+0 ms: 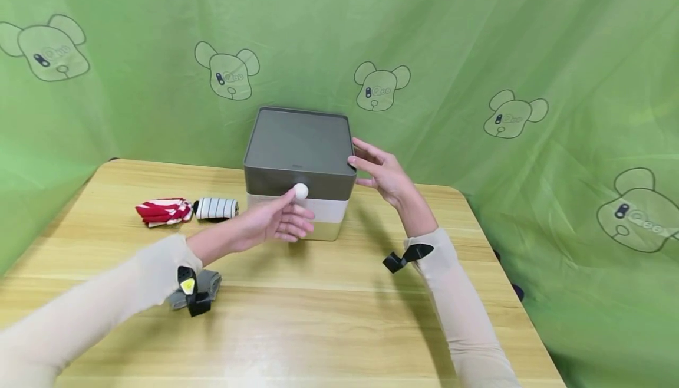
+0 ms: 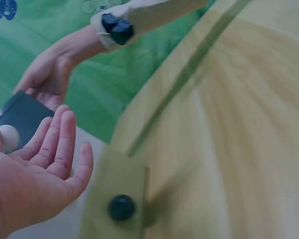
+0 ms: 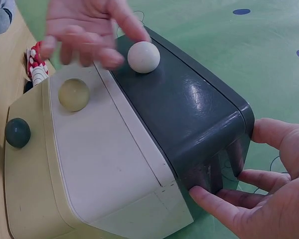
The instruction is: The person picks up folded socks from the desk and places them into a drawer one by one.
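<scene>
A small three-tier drawer box (image 1: 299, 140) stands near the table's back edge, dark grey on top, white in the middle and beige below. Each drawer front has a round knob: the top one is white (image 3: 143, 57), the middle one beige (image 3: 74, 94), the bottom one dark (image 3: 17, 133). My left hand (image 1: 273, 221) is in front of the box; its thumb tip meets the white knob while its other fingers are loosely extended below. At the dark tier's right side, my right hand (image 1: 386, 177) rests its fingertips on the wall, with its thumb at the top edge.
Left of the box lie a red-and-white folded cloth (image 1: 164, 211) and a striped white roll (image 1: 216, 208). A grey folded cloth (image 1: 209, 285) lies partly behind the left wrist strap. A green curtain (image 1: 435, 34) with bear-head drawings hangs behind the wooden table (image 1: 318, 323).
</scene>
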### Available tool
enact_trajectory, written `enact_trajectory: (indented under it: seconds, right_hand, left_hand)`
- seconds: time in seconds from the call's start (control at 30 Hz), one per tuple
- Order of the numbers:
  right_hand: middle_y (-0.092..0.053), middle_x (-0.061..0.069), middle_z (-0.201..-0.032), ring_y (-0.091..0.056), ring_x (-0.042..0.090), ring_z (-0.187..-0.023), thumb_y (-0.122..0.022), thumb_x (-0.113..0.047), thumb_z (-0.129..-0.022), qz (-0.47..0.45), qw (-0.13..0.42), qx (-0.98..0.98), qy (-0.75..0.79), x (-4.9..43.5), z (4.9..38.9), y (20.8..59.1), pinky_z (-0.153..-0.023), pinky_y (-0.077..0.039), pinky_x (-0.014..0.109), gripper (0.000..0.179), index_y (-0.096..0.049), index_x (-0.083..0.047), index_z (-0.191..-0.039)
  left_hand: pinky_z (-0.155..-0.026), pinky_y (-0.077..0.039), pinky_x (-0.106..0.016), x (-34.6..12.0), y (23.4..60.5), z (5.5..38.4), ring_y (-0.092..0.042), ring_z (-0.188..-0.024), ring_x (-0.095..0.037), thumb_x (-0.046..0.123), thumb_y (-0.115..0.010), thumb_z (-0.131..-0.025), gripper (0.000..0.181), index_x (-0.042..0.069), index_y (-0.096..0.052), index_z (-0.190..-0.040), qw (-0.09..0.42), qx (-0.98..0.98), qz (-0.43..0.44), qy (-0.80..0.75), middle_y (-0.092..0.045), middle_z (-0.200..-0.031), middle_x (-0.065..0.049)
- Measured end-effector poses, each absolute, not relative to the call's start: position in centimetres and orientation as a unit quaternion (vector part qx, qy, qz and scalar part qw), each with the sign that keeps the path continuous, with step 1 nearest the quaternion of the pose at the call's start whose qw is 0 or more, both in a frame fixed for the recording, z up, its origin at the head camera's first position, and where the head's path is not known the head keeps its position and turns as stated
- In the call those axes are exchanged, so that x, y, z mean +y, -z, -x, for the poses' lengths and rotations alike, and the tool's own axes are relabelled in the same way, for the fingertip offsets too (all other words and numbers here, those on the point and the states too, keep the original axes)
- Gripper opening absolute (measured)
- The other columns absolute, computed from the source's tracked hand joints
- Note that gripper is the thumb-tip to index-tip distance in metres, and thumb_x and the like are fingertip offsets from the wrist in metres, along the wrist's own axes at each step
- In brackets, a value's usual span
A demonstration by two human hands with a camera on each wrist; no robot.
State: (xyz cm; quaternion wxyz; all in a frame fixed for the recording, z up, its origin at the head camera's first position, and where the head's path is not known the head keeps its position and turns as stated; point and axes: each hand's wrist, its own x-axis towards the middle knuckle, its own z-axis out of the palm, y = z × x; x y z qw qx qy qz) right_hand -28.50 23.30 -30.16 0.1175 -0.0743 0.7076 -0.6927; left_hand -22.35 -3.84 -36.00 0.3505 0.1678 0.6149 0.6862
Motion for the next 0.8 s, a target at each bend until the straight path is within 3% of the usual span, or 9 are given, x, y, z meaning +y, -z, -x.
enact_trajectory:
  seconds: [0.2, 0.4, 0.8]
  right_hand:
    - [-0.038, 0.008, -0.146, -0.043, 0.025, -0.13, -0.066, -0.018, -0.087, 0.076, 0.117, 0.71, 0.69, 23.3, 28.5, 30.2, -0.097, -0.046, 0.045, 0.063, -0.038, -0.022, -0.144]
    - [-0.038, 0.008, -0.145, -0.043, 0.024, -0.129, -0.066, -0.018, -0.087, 0.074, 0.116, 0.709, 0.692, 23.3, 28.5, 30.3, -0.098, -0.046, 0.046, 0.062, -0.039, -0.022, -0.143]
    - [-0.039, 0.007, -0.145, -0.043, 0.024, -0.129, -0.066, -0.018, -0.088, 0.07, 0.115, 0.714, 0.687, 23.2, 28.5, 30.1, -0.098, -0.045, 0.046, 0.061, -0.039, -0.023, -0.143]
  left_hand:
    - [-0.102, -0.039, -0.049, -4.3, 38.7, 21.5, -0.062, -0.098, -0.024, 0.052, -0.02, -0.099, 0.068, -0.004, -0.045, -0.128, 0.395, 0.629, -0.134, -0.656, -0.065, -0.109, -0.011]
    - [-0.104, -0.037, -0.049, -4.7, 40.3, 22.6, -0.058, -0.106, -0.029, 0.053, -0.026, -0.098, 0.067, 0.0, -0.038, -0.138, 0.394, 0.629, -0.108, -0.661, -0.055, -0.125, -0.021]
    - [-0.107, -0.034, -0.05, -4.4, 40.5, 24.0, -0.059, -0.104, -0.025, 0.044, -0.031, -0.1, 0.059, -0.002, -0.039, -0.137, 0.402, 0.595, -0.102, -0.689, -0.063, -0.109, -0.007]
